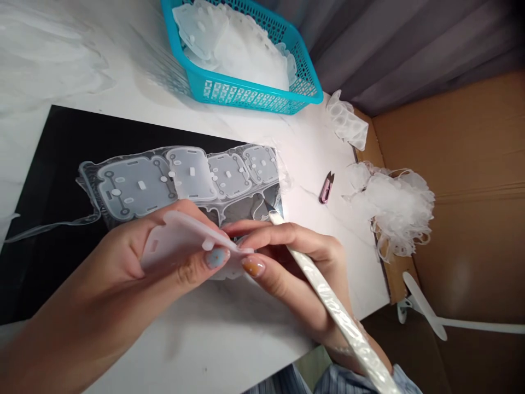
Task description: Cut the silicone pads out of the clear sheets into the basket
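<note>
My left hand (164, 262) is closed around a translucent, frosted silicone-like piece (174, 235) with small slots and a tab, its thumb pressed on top. The thumb and fingers of my right hand (295, 262) pinch the same piece at its right edge. Across my right hand lies a slim tool with a pearly white handle (324, 287) and a dark pointed tip, pointing away from me. Just beyond both hands, a clear moulded sheet (139, 183) with several rounded panels rests on a black mat (74, 148). My fingers hide part of the piece.
A turquoise basket (254, 96) full of similar translucent pieces stands at the back. Pink thread snips (327, 187) lie on the right. Beyond them are a heap of clear scraps (402, 205), a folded clear piece (348, 120) and a cardboard box (455, 180). A white clip (424, 306) sits lower right.
</note>
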`<state>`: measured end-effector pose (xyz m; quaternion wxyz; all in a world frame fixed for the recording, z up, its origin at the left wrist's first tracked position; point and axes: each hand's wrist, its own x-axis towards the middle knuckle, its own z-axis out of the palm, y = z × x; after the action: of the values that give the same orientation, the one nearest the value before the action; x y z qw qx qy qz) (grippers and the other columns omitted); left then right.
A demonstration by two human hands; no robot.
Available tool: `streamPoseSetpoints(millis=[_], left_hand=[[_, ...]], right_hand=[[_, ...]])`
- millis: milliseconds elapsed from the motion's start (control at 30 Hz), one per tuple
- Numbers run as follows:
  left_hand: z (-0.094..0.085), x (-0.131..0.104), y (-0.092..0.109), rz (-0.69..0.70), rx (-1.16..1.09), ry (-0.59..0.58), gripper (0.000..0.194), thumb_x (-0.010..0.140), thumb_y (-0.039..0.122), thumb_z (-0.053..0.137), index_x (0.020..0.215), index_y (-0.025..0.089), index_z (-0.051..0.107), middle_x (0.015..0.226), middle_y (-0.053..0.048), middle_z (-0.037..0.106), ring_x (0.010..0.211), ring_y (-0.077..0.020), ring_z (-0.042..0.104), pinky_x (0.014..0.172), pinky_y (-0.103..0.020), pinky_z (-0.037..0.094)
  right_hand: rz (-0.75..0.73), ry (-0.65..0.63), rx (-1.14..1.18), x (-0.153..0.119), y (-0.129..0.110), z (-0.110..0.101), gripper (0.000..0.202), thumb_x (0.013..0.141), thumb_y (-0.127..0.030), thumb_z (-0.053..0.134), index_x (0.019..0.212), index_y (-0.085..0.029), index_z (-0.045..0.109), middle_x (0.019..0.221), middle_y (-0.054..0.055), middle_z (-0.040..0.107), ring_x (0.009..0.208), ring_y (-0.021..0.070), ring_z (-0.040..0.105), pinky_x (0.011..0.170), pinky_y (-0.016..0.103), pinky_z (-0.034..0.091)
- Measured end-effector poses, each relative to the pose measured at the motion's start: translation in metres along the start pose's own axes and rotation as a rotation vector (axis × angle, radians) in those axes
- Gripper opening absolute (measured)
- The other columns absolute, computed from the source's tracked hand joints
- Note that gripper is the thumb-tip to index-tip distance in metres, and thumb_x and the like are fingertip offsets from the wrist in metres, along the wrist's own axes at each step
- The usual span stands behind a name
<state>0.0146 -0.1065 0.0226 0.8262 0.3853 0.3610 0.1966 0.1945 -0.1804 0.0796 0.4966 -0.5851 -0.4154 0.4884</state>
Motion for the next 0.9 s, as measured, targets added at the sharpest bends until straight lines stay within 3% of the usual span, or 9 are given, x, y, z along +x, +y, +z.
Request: streamPoseSetpoints(millis=[100,300,700,900], left_hand=[[0.001,0.001,-0.002,0.031,0.123,0.017,0.018,0.085,0.046,0.07,0.078,0.03,0.065,0.089,0.004,0.074,0.09,-0.0205,0.072,0.077,-0.028,0.059],[0.002,0.002,-0.003,-0.001,0.093,-0.026,0.017,0.086,0.047,0.067,0.081,0.031,0.065,0.086,0.002,0.074,0.086,-0.0203,0.072,0.071,-0.027,0.059],[0.005,0.002,-0.003,-0.001,0.073,0.02,0.014,0.083,0.046,0.072,0.083,0.032,0.068,0.108,0.003,0.075,0.104,-0.0236,0.071,0.087,-0.034,0.062],[0.007,0.001,-0.001,-0.004,0.049,0.026,0.015,0.08,0.048,0.074,0.086,0.034,0.072,0.114,0.005,0.075,0.115,-0.0259,0.067,0.098,-0.038,0.058]], right_hand=[[0.064,-0.009,0.075,-0.001,0.001,0.001,0.006,0.089,-0.019,0.071,0.087,-0.023,0.075,0.105,0.001,0.077,0.09,0.0186,0.074,0.073,0.028,0.061],[0.084,0.008,0.167,0.0,0.006,0.0,0.003,0.087,-0.021,0.076,0.085,-0.023,0.074,0.104,0.002,0.078,0.084,0.0172,0.073,0.069,0.028,0.058],[0.106,-0.002,0.268,-0.001,0.012,-0.002,0.01,0.087,-0.015,0.075,0.088,-0.025,0.073,0.105,0.002,0.077,0.085,0.0152,0.07,0.07,0.027,0.055],[0.111,0.018,0.261,-0.001,0.011,-0.001,0.007,0.084,-0.019,0.078,0.084,-0.023,0.072,0.099,0.002,0.077,0.063,0.01,0.062,0.071,0.028,0.056]])
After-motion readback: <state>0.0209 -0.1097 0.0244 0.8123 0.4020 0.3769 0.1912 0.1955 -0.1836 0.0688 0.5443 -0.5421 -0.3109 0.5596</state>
